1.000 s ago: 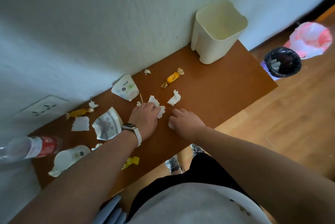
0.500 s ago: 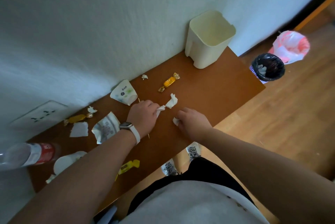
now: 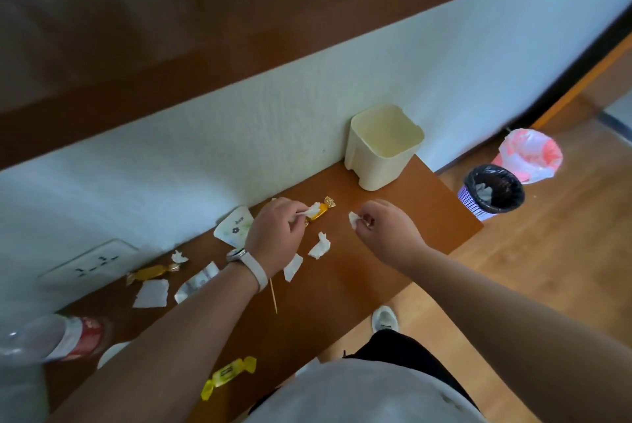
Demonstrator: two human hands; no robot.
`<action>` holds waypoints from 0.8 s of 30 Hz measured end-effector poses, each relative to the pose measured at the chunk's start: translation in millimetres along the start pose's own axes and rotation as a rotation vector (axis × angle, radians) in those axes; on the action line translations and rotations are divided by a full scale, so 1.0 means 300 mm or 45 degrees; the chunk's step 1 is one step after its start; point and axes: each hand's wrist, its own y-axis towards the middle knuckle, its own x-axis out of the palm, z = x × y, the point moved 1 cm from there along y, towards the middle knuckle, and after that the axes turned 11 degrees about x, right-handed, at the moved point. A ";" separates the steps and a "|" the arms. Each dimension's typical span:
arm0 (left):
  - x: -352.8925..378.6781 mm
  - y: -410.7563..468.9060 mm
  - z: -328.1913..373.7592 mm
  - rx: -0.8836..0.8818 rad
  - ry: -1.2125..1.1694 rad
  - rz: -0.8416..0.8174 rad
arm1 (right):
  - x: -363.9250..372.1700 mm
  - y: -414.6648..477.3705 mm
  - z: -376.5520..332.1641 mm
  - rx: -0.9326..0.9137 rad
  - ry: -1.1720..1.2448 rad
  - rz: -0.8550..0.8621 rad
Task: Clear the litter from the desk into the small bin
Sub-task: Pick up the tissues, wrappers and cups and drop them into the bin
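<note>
A person leans over a littered desk (image 3: 359, 279) whose far edge meets the wall. Its right end stops short of a black-lined floor bin (image 3: 492, 190). Bare wood lies open between the hands and that right end, and a brown shelf (image 3: 239, 46) hangs overhead.

The small bin (image 3: 383, 149), cream and open-topped, stands in the far right corner against the wall. It is at twelve o'clock from the right hand (image 3: 386, 231) and two o'clock from the left hand (image 3: 277, 234).

The left hand pinches a white scrap (image 3: 313, 209) at its fingertips, just over a gold-wrapped sweet (image 3: 323, 212). The right hand, fingers curled, pinches a second white scrap (image 3: 353, 219) at its nine o'clock side. Both scraps are near the bin but not in it.

Four loose scraps (image 3: 319, 246) remain on the wood, two of them between the arms and two at the left arm's nine o'clock. There are three sweets in all: the one by the left fingertips, a second gold sweet (image 3: 150, 272) and a yellow sweet (image 3: 228, 376) at the near edge. Also on the desk are one toothpick (image 3: 273, 296), one paper cup (image 3: 236, 227) on its side, one crumpled printed paper (image 3: 196, 282) and one bottle (image 3: 51, 340).
</note>
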 end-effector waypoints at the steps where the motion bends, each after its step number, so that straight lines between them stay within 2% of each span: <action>1: 0.002 0.023 0.010 0.009 -0.003 0.007 | -0.020 0.016 0.007 0.003 0.020 0.014; 9: 0.089 0.248 0.124 0.009 -0.006 0.055 | -0.168 0.174 0.122 -0.008 0.122 0.066; 13: 0.143 0.379 0.198 -0.076 0.003 0.095 | -0.268 0.298 0.218 -0.046 0.118 0.032; 16: 0.187 0.489 0.248 -0.089 0.056 0.029 | -0.347 0.406 0.288 -0.082 0.139 0.020; 24: 0.273 0.707 0.335 -0.342 0.108 0.110 | -0.437 0.646 0.370 -0.278 0.124 -0.161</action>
